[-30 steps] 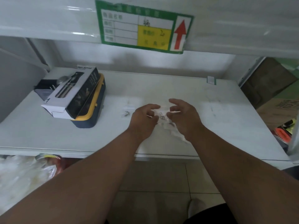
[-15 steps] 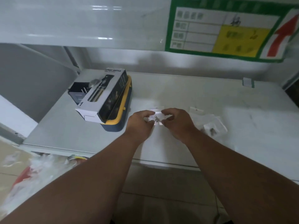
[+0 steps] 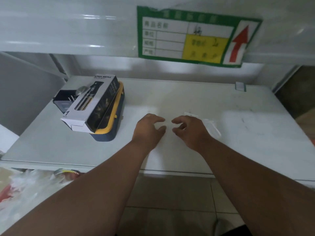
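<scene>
White shelf (image 3: pixel 187 99), left hand (image 3: pixel 149 129) and right hand (image 3: pixel 190 132) half-curled, hold unclear in blur.

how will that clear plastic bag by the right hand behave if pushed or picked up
The clear plastic bag looks like thin film lying flat beside the right hand, so probably floppy and very light. Pushed on the smooth white shelf, it would likely slide or crumple, not roll. Any contents are too blurred to tell.
</scene>
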